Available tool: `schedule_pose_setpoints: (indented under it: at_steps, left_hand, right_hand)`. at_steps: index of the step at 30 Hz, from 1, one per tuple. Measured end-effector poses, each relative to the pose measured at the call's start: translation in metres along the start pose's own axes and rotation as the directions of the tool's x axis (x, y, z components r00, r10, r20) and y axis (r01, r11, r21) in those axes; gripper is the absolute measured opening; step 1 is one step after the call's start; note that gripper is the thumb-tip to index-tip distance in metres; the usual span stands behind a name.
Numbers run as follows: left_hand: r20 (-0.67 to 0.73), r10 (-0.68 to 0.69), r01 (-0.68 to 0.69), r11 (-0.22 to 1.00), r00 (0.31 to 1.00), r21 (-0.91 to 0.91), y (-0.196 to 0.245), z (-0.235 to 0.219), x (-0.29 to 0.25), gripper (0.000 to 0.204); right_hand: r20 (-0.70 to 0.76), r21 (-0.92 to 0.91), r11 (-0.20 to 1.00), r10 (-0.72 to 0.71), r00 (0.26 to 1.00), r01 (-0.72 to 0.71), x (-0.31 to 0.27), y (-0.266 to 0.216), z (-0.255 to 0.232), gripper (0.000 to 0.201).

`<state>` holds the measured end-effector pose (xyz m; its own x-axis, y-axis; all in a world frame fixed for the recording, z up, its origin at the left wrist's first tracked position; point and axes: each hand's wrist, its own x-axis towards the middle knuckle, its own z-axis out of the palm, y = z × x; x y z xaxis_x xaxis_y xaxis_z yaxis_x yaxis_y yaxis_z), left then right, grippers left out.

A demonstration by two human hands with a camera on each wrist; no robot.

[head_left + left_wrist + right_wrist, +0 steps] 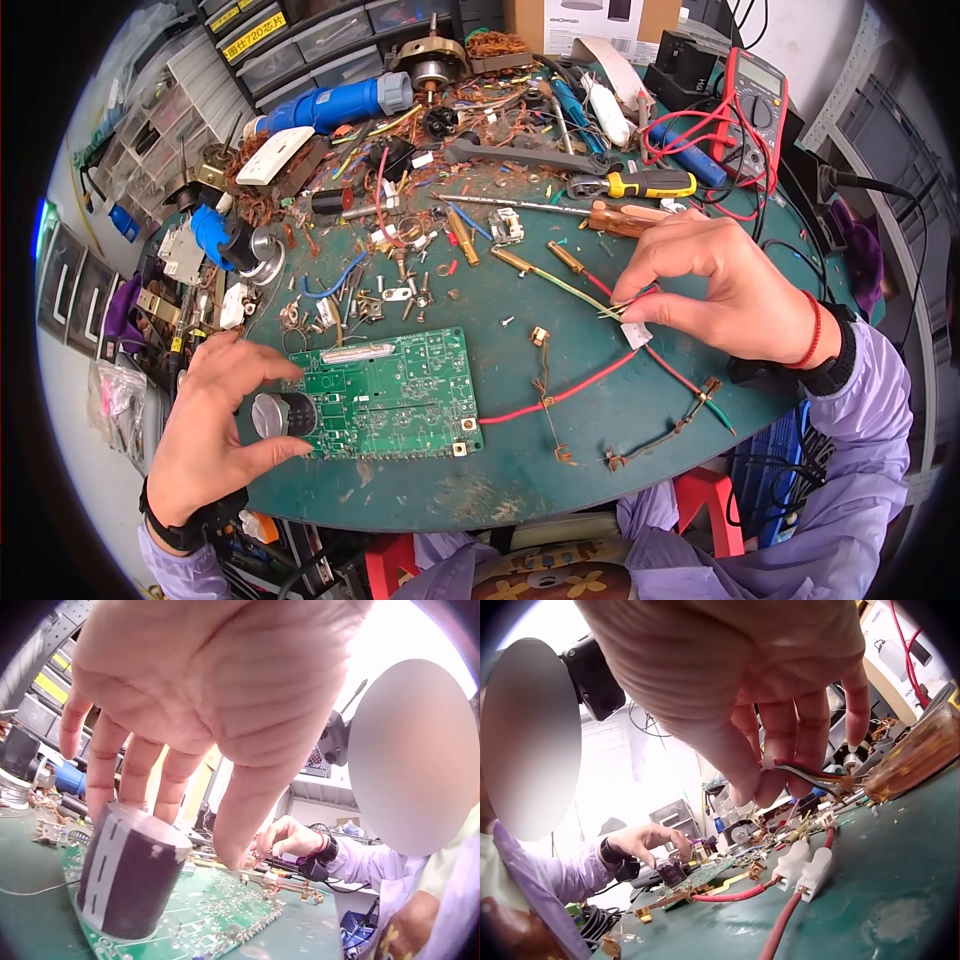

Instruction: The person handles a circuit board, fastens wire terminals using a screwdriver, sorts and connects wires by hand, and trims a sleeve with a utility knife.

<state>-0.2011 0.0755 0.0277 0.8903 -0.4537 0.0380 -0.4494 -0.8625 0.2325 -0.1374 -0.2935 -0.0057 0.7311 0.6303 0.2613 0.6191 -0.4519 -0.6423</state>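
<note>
My left hand (205, 410) curves around a large cylindrical capacitor (142, 881) on the green circuit board (395, 400), thumb and fingers spread apart. Its fingertips come down at the board's left end. Farther right, my right hand (710, 280) pinches a small bundle of thin coloured wires (802, 771) between thumb and fingers. Just below those fingertips is a white wire connector (636, 336), with red wires (585, 382) running into it. A green-yellow wire (570, 287) with a brass end leads up to the pinching fingers.
Two corroded metal strips (655, 435) lie near the front. Behind the hands are a screwdriver (620, 218), a yellow-black ratchet tool (640, 184), a wrench (530, 157) and scattered screws. A red multimeter (752, 115) with leads stands back right; drawers (310, 45) stand behind.
</note>
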Motion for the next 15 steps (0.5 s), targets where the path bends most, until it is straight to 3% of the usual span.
schedule_pose_setpoints:
  at_steps: [4, 6, 7, 10, 11, 12, 13, 14, 15]
  left_hand:
    - [-0.051, 0.038, -0.041, 0.997, 0.998, -0.058, 0.016, -0.002, 0.012, 0.041]
    - [-0.029, 0.087, -0.088, 0.996, 0.996, -0.027, 0.027, -0.004, 0.017, 0.027]
    - [-0.086, 0.123, -0.126, 0.991, 0.989, -0.034, 0.029, -0.001, 0.02, 0.016]
    - [-0.04, 0.192, -0.194, 0.978, 0.981, -0.073, 0.047, -0.012, 0.025, 0.013]
    - [-0.041, 0.193, -0.195, 0.978, 0.98, -0.072, 0.052, -0.01, 0.026, 0.013]
    - [-0.039, 0.075, -0.081, 0.981, 0.996, -0.179, 0.058, -0.009, 0.028, 0.015]
    - [-0.024, -0.042, 0.034, 0.959, 0.999, -0.283, 0.064, -0.008, 0.029, 0.018]
    - [-0.026, -0.041, 0.032, 0.959, 0.999, -0.283, 0.069, -0.004, 0.033, 0.018]
    - [-0.098, 0.033, -0.06, 0.955, 0.995, -0.291, 0.071, 0.003, 0.039, 0.023]
  right_hand:
    - [-0.031, -0.05, 0.995, -0.087, 0.996, 0.086, 0.002, -0.001, 0.0, 0.008]
    - [-0.084, -0.088, 0.991, -0.112, 0.99, 0.105, 0.003, 0.0, -0.001, 0.007]
    - [-0.086, -0.091, 0.99, -0.112, 0.99, 0.104, 0.004, -0.001, -0.002, 0.007]
    - [-0.131, 0.027, 1.0, -0.002, 0.991, 0.005, 0.006, 0.0, -0.008, 0.009]
    - [-0.102, 0.233, 0.971, 0.087, 0.991, -0.061, 0.007, 0.003, -0.009, 0.011]
    - [-0.056, 0.426, 0.896, 0.167, 0.984, -0.127, 0.007, 0.006, -0.009, 0.013]
    - [-0.044, 0.493, 0.865, 0.135, 0.99, -0.096, 0.007, 0.008, -0.009, 0.016]
    - [-0.045, 0.491, 0.866, 0.134, 0.99, -0.095, 0.007, 0.009, -0.008, 0.016]
    - [-0.014, 0.529, 0.838, 0.164, 0.986, -0.132, 0.008, 0.009, -0.007, 0.016]
